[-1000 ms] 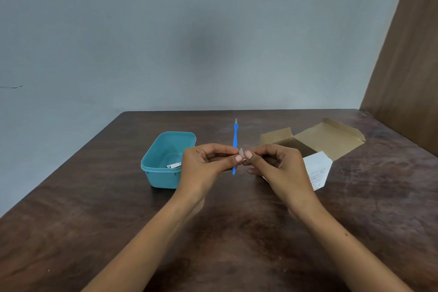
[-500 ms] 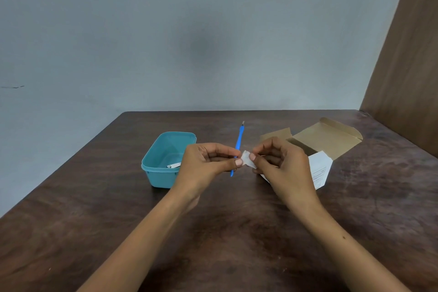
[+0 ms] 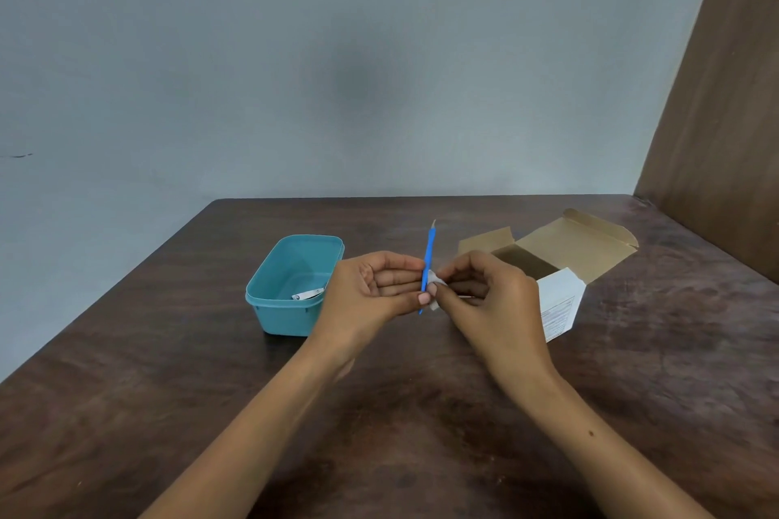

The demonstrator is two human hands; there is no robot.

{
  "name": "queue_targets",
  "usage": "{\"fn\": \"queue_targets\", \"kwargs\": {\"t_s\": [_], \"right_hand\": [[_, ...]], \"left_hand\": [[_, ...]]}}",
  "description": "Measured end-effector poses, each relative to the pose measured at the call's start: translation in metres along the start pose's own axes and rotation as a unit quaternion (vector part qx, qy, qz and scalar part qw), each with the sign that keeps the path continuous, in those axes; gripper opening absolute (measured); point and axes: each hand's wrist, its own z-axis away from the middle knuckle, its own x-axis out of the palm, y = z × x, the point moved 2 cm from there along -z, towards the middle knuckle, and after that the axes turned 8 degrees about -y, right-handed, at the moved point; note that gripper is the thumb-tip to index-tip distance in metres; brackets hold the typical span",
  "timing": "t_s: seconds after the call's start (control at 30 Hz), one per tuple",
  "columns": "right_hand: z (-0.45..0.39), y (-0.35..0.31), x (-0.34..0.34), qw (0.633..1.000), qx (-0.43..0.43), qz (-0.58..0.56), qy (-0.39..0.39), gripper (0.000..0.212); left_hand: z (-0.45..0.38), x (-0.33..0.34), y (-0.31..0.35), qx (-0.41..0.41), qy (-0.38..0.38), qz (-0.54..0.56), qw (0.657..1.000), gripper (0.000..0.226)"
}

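Note:
My left hand (image 3: 371, 291) holds a thin blue tool (image 3: 428, 257) with a metal tip pointing up and away, pinched between thumb and fingers. My right hand (image 3: 489, 295) pinches a small white wipe (image 3: 434, 280) against the tool's lower shaft. Both hands hover over the middle of the dark wooden table (image 3: 379, 413). A teal plastic tub (image 3: 291, 287) stands left of my hands with a small white torn wrapper (image 3: 310, 294) inside.
An open cardboard box (image 3: 565, 261), white outside with its brown flaps spread, lies right of my hands. A brown wooden panel (image 3: 725, 118) rises at the right edge. A grey wall stands behind the table's far edge.
The blue tool tilted right, then came back nearly upright. The white wipe in my right hand has been brought against the tool's shaft. Both hands stay in the same place.

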Motion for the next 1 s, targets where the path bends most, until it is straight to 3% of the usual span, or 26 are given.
{"fn": "queue_targets", "kwargs": {"t_s": [0.17,0.47,0.6,0.8,1.0], "right_hand": [[-0.0026,0.0059,0.001,0.988,0.079,-0.131,-0.011,0.016],[-0.0001,0.0058,-0.0004,0.963,0.109,-0.247,-0.001,0.018],[-0.0013,0.0049,0.0004,0.975,0.103,-0.194,-0.015,0.025],[-0.0006,-0.0002,0.0002,0.994,0.058,-0.093,-0.003,0.028],[0.0046,-0.0029,0.0066,0.999,0.034,-0.029,-0.015,0.031]], "left_hand": [[-0.0003,-0.0015,-0.0007,0.014,0.012,-0.029,0.999,0.044],[0.0012,0.0041,0.0011,0.035,-0.021,-0.038,0.998,0.045],[0.0004,0.0011,0.0026,-0.004,-0.039,-0.023,0.999,0.041],[0.0,0.0031,-0.001,-0.08,-0.011,0.01,0.997,0.017],[-0.0007,0.0003,-0.0048,-0.062,0.014,0.007,0.998,0.019]]}}
